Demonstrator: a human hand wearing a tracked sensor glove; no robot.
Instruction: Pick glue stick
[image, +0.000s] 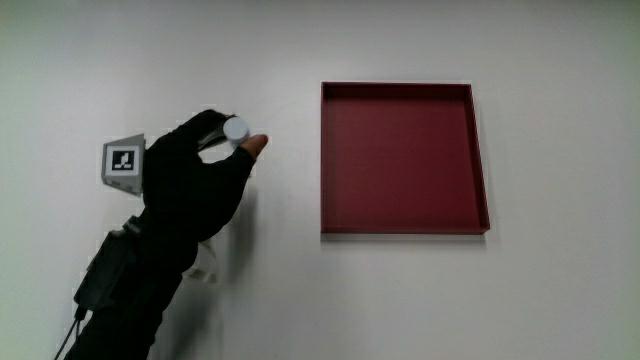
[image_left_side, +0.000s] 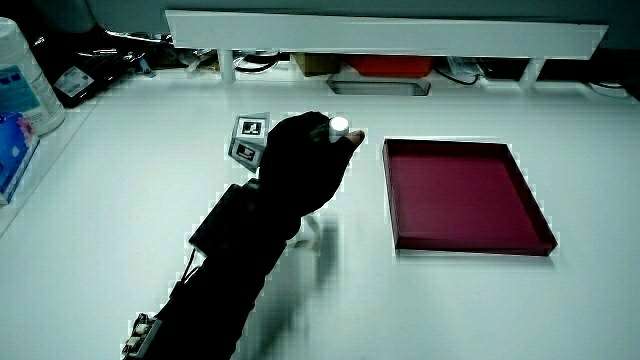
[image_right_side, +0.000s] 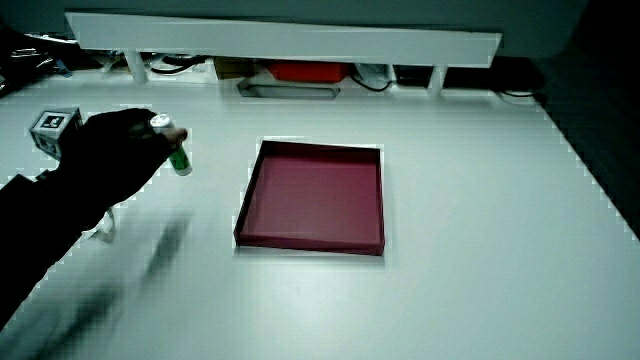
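The glue stick (image: 236, 129) shows its round white cap from above in the main view; in a side view its green body (image_right_side: 178, 158) hangs below the fingers, held upright above the table. The hand (image: 205, 165) in the black glove is shut on it, thumb and fingers pinching it just under the cap (image_left_side: 339, 126). A patterned cube (image: 123, 160) sits on the back of the hand. The hand is beside the red tray (image: 404, 225), apart from it. The stick's lower part is hidden by the hand in the main view.
The shallow dark red tray (image_left_side: 470, 240) lies on the white table with nothing in it. A low white partition (image_left_side: 400, 35) runs along the table's edge farthest from the person. A white container (image_left_side: 20, 85) stands at the table's edge.
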